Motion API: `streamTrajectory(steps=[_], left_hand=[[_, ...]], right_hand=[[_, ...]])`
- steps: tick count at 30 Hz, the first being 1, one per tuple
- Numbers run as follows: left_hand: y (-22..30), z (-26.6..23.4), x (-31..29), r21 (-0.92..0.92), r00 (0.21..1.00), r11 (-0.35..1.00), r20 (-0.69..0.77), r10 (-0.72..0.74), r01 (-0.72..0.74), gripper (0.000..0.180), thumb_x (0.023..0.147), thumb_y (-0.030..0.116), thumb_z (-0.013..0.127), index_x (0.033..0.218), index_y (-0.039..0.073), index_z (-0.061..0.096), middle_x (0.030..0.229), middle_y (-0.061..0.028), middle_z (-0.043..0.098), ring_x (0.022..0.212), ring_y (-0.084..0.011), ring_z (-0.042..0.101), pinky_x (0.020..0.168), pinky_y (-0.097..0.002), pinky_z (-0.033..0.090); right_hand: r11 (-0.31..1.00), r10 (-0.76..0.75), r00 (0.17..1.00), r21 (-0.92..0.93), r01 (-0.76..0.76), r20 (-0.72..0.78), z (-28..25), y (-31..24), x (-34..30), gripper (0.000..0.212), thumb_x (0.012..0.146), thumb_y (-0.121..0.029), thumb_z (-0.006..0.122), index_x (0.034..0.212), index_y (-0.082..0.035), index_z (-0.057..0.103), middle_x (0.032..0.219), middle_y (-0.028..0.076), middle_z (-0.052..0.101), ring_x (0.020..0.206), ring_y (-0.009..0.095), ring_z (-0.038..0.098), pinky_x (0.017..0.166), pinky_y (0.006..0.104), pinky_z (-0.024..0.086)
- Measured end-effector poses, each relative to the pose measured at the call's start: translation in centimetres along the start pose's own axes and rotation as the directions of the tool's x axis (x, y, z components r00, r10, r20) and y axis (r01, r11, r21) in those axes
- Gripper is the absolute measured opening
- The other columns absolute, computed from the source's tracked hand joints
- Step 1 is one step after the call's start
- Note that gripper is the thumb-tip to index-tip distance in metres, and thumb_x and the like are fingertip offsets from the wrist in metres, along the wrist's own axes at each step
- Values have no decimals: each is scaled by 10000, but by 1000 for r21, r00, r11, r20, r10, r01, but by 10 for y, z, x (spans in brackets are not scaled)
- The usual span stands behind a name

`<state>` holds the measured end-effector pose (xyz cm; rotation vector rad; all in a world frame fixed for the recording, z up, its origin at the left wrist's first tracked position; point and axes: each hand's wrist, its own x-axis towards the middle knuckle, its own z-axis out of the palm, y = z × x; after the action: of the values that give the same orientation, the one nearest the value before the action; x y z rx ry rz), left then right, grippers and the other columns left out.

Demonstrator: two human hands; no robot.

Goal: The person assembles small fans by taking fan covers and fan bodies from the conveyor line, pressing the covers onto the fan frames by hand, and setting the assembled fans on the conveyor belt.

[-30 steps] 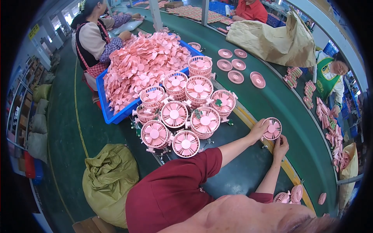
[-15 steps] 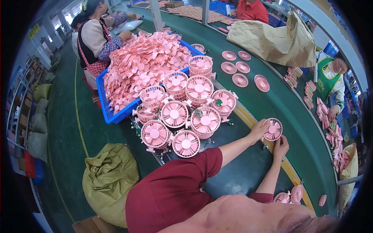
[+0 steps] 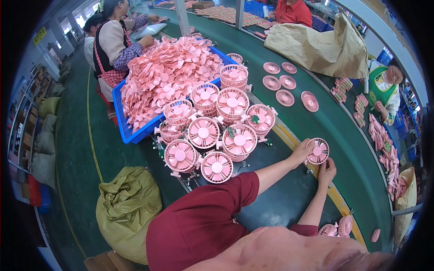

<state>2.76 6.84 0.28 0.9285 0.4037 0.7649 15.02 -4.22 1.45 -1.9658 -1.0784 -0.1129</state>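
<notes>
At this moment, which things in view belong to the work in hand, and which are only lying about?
Probably belonging:
pink fan, in the left hand, with the right hand at its lower edge
stacked pink fans
loose pink blades
blue bin holding them
round pink grilles

Probably lying about:
olive sack
beige sheet
cardboard, lower left

Left of my held fan (image 3: 318, 151), stacked fans (image 3: 203, 133) block me; rightward of it, bare green belt (image 3: 350, 156) lets me pass.
</notes>
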Motion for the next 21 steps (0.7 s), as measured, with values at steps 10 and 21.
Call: streamTrajectory(steps=[10,21], left_hand=[[3,4,-2,7,1000,1000,-9,8,-8,303,1017,323,462,1101,47,556,936,-34,587,837,-78,556,691,-240,474],[2,8,-4,-19,1000,999,7,30,-29,302,1018,289,464,1122,22,560,991,-49,596,922,-97,557,815,-253,461]], right_hand=[[1000,8,1000,4,-8,5,0,3,1,127,888,-84,609,956,1,674,742,131,662,659,192,629,640,329,497],[1000,24,1000,3,-24,-11,-4,5,-3,142,879,-99,622,970,-5,675,762,142,667,673,213,634,656,340,501]])
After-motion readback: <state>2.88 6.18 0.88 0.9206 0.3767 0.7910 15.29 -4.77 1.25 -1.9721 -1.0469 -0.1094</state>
